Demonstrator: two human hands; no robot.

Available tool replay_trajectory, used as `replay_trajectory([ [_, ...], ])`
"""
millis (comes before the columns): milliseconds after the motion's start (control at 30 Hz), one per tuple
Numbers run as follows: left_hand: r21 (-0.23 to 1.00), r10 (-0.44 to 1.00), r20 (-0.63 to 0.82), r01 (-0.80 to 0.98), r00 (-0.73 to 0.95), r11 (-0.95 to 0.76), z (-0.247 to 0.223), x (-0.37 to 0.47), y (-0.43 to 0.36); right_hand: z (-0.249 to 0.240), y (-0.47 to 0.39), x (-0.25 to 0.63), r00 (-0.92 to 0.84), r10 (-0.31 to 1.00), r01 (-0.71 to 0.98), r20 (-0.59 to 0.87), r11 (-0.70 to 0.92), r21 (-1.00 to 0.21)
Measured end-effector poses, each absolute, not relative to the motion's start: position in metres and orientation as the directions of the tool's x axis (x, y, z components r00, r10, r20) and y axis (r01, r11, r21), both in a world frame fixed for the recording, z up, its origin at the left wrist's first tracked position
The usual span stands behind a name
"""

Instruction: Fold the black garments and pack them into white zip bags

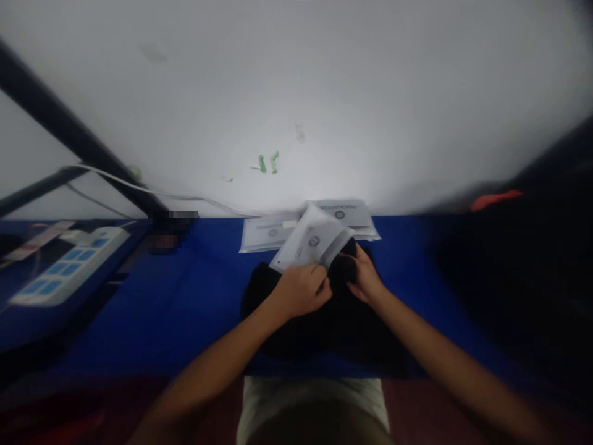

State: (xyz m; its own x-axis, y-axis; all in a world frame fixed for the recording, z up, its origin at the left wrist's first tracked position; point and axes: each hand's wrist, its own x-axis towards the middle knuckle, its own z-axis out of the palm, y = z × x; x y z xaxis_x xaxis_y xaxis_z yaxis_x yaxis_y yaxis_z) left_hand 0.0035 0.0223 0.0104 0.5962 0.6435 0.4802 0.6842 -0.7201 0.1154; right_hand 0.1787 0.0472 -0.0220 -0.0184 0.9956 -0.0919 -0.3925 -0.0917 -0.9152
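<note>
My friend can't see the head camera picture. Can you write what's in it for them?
A person's left hand grips a pale printed bag while the right hand holds something black and soft-looking at the bag's right end. More printed bags lie on a blue table against a white wall, with a power strip at left.

From my remote seat I see a blue surface (pixel 199 315) (table or bed, I cannot tell which). A black cloth (pixel 296 337) lies heaped on it. Just beyond the cloth's left part rests a pale flat packet (pixel 259 233); beyond its right part, I make out a small packet stack (pixel 359 216). Well left of the cloth sits a white power strip (pixel 69 269) with blue panels.
</note>
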Motion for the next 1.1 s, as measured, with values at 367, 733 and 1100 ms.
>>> replay_trajectory([
  [367,0.045,0.555,0.477,0.612,0.682,-0.79,0.004,0.019,0.009,-0.022,0.037,0.17,0.049,0.999,-0.164,-0.018,-0.009,-0.986],
  [733,-0.023,0.483,0.49,0.565,0.725,-0.824,0.004,0.022,0.004,-0.024,0.03,0.158,-0.056,0.997,-0.272,-0.055,-0.068,-0.96],
  [1100,0.026,0.554,0.487,0.623,0.675,-0.782,0.016,0.004,0.013,-0.003,0.053,0.212,-0.458,0.833,0.058,-0.311,-0.321,-0.945],
])
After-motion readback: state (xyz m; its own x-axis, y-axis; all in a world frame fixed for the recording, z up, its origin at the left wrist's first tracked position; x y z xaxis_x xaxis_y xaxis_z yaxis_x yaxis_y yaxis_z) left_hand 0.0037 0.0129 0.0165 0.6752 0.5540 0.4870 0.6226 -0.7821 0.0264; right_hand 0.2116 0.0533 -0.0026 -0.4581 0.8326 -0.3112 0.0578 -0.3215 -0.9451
